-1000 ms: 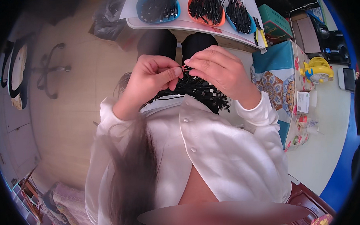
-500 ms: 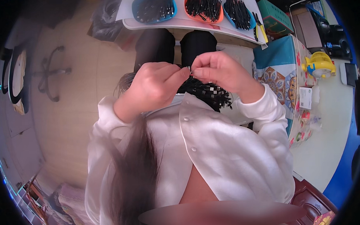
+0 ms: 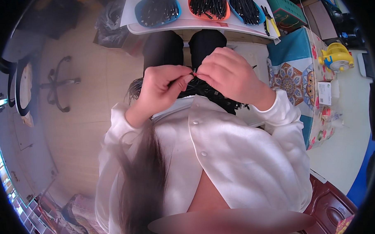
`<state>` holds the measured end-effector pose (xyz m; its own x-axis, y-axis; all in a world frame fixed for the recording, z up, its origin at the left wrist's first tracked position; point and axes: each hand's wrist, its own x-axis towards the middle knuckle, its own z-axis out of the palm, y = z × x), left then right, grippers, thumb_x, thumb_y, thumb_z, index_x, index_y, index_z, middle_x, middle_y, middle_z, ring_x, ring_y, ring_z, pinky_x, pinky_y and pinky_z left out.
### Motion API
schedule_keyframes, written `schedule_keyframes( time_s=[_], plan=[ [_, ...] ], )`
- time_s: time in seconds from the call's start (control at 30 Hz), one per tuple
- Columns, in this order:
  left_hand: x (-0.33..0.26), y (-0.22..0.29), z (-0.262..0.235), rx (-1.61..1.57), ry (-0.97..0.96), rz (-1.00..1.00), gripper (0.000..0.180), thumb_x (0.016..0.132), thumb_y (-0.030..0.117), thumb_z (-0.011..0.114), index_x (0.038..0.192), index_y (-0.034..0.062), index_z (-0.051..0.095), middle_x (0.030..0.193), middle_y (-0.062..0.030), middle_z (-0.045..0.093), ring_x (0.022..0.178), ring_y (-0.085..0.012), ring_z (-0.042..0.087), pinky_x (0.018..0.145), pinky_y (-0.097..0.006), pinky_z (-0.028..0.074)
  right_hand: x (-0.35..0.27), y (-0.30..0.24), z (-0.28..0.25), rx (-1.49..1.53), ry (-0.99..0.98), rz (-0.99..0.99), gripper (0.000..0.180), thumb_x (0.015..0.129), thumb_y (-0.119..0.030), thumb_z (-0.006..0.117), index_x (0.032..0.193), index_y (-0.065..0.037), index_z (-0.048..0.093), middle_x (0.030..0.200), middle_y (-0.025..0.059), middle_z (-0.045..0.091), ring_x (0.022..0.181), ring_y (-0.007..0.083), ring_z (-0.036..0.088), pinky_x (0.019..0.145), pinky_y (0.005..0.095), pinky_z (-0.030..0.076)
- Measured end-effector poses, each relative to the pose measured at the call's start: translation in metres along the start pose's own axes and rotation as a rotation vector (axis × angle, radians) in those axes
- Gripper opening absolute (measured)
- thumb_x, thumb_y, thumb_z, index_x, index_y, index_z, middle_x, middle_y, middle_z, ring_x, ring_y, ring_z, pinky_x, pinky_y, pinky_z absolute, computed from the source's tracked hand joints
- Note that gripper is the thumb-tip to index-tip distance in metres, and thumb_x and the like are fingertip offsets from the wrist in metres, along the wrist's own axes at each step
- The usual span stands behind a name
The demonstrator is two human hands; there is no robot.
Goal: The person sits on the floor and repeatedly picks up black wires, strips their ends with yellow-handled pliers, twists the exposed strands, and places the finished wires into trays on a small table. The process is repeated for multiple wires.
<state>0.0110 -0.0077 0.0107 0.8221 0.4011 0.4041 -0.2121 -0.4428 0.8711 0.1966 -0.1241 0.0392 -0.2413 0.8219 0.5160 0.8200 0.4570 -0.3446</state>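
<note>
Above my lap, both hands meet fingertip to fingertip. My left hand (image 3: 163,87) pinches the end of a thin cable (image 3: 194,74) between thumb and forefinger. From the other side my right hand (image 3: 229,72) is closed on the same end, its back turned up and its other fingers curled. A bit of red and a few pale, hair-thin wire ends show between the fingertips; the rest of this cable is hidden. Beneath the hands, a bundle of black cables (image 3: 207,90) with small metal plugs lies across my lap, partly covered by the hands.
Ahead, a white table (image 3: 130,29) carries a blue tray (image 3: 176,19), an orange tray (image 3: 217,19) and another blue tray (image 3: 261,18), all full of black cables. Yellow-handled pliers (image 3: 272,26) lie beside them. At right are a green box (image 3: 286,12) and a yellow fan (image 3: 336,56).
My right hand has rolled over so its back faces up, and its fingers have curled in. The left hand's thumb has bent lower. Red now shows between the fingertips. The whole view has shifted slightly.
</note>
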Motion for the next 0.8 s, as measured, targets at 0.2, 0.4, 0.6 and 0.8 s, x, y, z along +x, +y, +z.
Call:
schedule_keyframes(
  time_s=[0.2, 0.4, 0.6, 0.8],
  plan=[
    [0.001, -0.007, -0.008, 0.056, -0.115, 0.217, 0.007, 0.088, -0.004, 0.059, 0.090, -0.0074, 0.064, 0.072, -0.0087, 0.062, 0.059, -0.0102, 0.054, 0.052, -0.025, 0.044, -0.002, -0.002, -0.008, 1.202, -0.334, 0.866, 0.016, 0.088, -0.014, 0.068, 0.096, 0.000, 0.065, 0.087, 0.0034, 0.064, 0.078, 0.0117, 0.059, 0.072, 0.0255, 0.049],
    [-0.006, -0.021, -0.008, -1.100, -0.054, -0.383, 0.013, 0.093, 0.002, 0.057, 0.098, -0.0056, 0.066, 0.085, -0.0108, 0.067, 0.058, -0.0097, 0.048, 0.050, -0.022, 0.035, 0.005, -0.010, -0.009, 0.312, 0.056, 0.245, 0.030, 0.076, -0.013, 0.078, 0.101, -0.003, 0.066, 0.093, 0.0060, 0.064, 0.077, 0.0160, 0.060, 0.064, 0.0267, 0.048],
    [-0.009, -0.028, -0.003, -1.355, -0.100, -0.469, 0.013, 0.092, 0.004, 0.057, 0.097, -0.0051, 0.064, 0.082, -0.0096, 0.065, 0.054, -0.0086, 0.042, 0.046, -0.023, 0.030, 0.010, -0.005, 0.014, 0.149, 0.233, -0.030, 0.027, 0.071, -0.012, 0.077, 0.092, -0.004, 0.063, 0.088, 0.0051, 0.062, 0.078, 0.0234, 0.061, 0.068, 0.0324, 0.052],
    [-0.012, -0.025, -0.001, -1.471, -0.202, -0.467, 0.016, 0.093, 0.009, 0.055, 0.093, -0.0062, 0.060, 0.069, -0.0041, 0.053, 0.049, -0.0064, 0.035, 0.045, -0.023, 0.025, 0.010, 0.004, 0.004, 0.202, 0.202, 0.043, 0.018, 0.074, -0.004, 0.075, 0.088, -0.002, 0.064, 0.083, 0.0068, 0.063, 0.073, 0.0221, 0.061, 0.063, 0.0306, 0.050]
  ],
)
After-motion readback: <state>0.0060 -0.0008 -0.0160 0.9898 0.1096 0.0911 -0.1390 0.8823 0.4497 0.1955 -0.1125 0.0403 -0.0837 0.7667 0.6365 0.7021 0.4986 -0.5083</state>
